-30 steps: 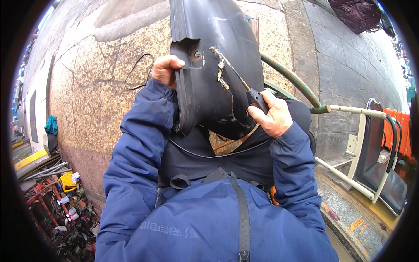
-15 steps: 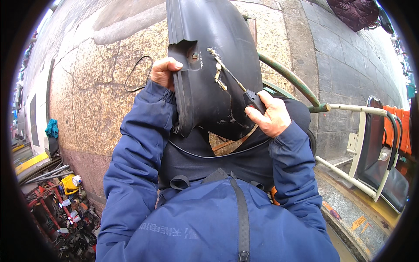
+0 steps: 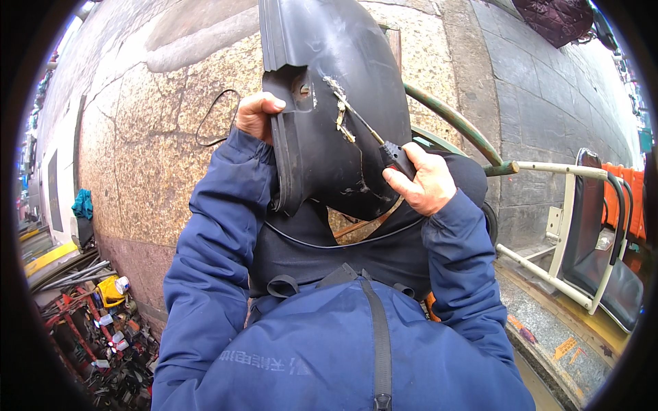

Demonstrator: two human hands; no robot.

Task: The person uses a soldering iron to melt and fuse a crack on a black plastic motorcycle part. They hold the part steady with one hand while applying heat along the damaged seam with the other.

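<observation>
A large black curved plastic panel (image 3: 349, 55) rests upright across my lap, with a notched recess at its left side. My left hand (image 3: 259, 115) grips that left edge, thumb over the rim. My right hand (image 3: 426, 177) is closed on the black handle of a soldering-iron-like tool (image 3: 395, 153), whose long metal shaft slants up-left. The shaft's tip touches a rough, pale, lumpy seam (image 3: 343, 122) on the panel. Below the seam a thin crack and whitish scuffs run toward the lower edge.
A green pipe (image 3: 452, 123) lies behind the panel. At right stand a metal-framed black seat (image 3: 610, 288) and an orange ribbed item (image 3: 620, 205). A jumble of tools (image 3: 103, 342) with a yellow container (image 3: 110, 291) fills the lower left. A black loop (image 3: 212, 113) lies on the pavement (image 3: 151, 137).
The panel and both hands have shifted slightly left in the picture. The tool's tip has moved a little lower along the pale seam. Both grips are unchanged.
</observation>
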